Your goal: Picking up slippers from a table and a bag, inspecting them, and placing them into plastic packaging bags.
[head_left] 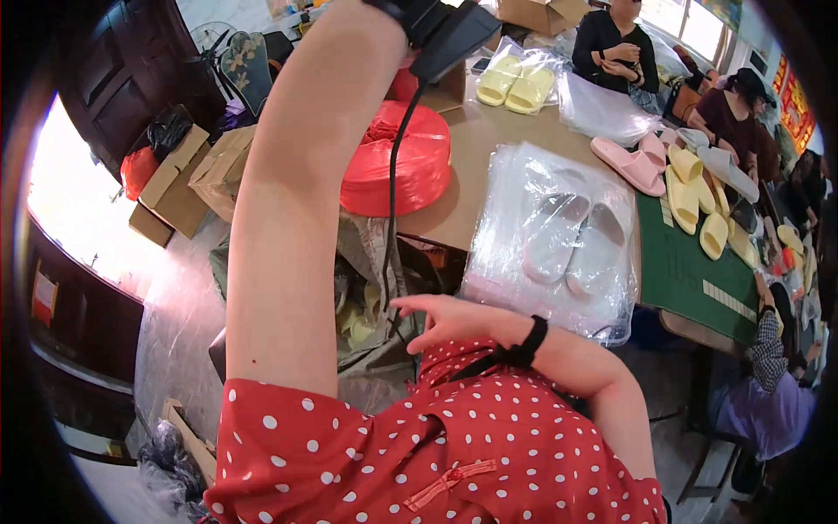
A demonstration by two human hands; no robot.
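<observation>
Left arm: raised high through the middle of the view; the left hand itself is cut off at the top edge, so I cannot tell whether it is open or closed. A black strap device [441,31] sits at the wrist, and a thin black cable [392,188] hangs down from it.
Right hand [445,319]: open and holding nothing, fingers spread narrowly and pointing left, hovering near the lower end of the cable, in front of the red polka-dot dress [419,454]. A black band [526,345] wraps the wrist.
Nearest thing: a pair of white slippers [572,244] sealed in a clear plastic bag [532,175], lying at the near edge of the worktop [489,131], just beyond the right hand and apart from it.
Around it: a red roll of plastic twine [406,162] to the left of the bag; pink slippers [628,162] and yellow slippers [694,196] further right; bagged yellow slippers [515,83] at the far side; a green mat [690,279]; cardboard boxes [188,179] on the floor.
Other people: seated along the far and right sides of the worktop.
Risk: the dangling cable could catch on the right hand's fingers or the twine roll if either arm swings, tugging the wrist device.
Risk: the bagged pair lies close to the worktop edge; a careless sweep of the forearm could slide the slick bag off.
</observation>
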